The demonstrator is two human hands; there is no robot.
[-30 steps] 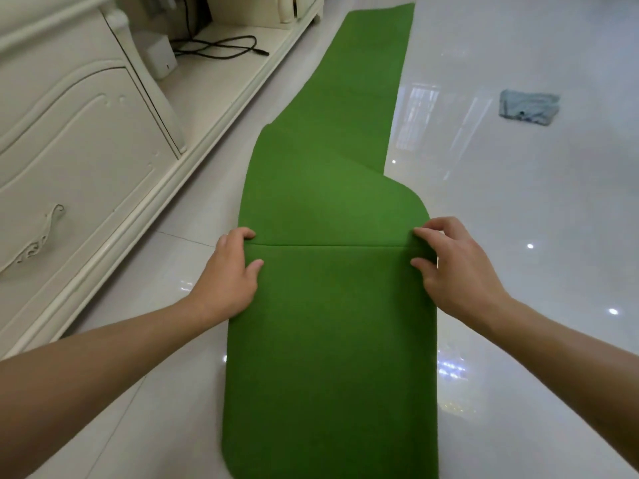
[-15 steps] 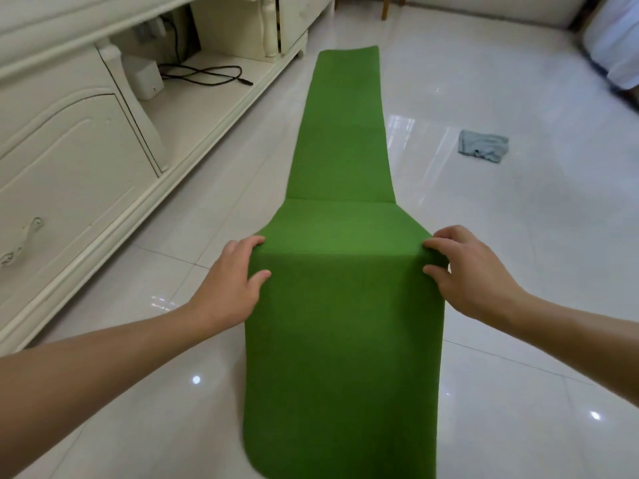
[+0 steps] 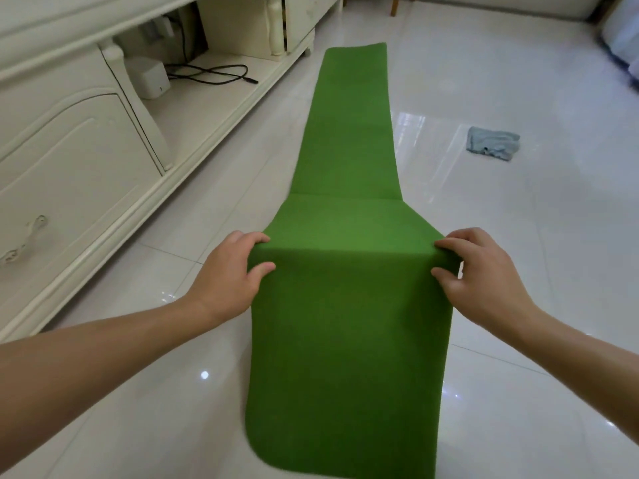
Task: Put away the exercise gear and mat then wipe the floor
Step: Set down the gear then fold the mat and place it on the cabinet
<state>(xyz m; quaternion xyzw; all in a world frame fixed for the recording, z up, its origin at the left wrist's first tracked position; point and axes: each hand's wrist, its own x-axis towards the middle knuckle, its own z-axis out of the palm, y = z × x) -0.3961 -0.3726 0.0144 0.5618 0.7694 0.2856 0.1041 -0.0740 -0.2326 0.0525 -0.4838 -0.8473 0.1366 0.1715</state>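
From the head camera, a long green mat (image 3: 345, 323) runs away from the person over the glossy white floor (image 3: 539, 257). Its far stretch lies flat, ending near the foot of a cream cabinet (image 3: 69, 160) that lines the floor's left edge. Its near part is lifted into a ridge, and the near end hangs down from that ridge toward the camera.

The left hand (image 3: 228, 274) grips the mat's left edge at the ridge, fingers curled over the top and thumb pressed on the near face. The right hand (image 3: 480, 271) grips the right edge at the same ridge in the same way.

A crumpled grey cloth (image 3: 492, 144) lies on the floor to the right of the mat, well apart from it. On the cabinet's low shelf sit a small white box (image 3: 148, 77) and a loose black cable (image 3: 211, 72).
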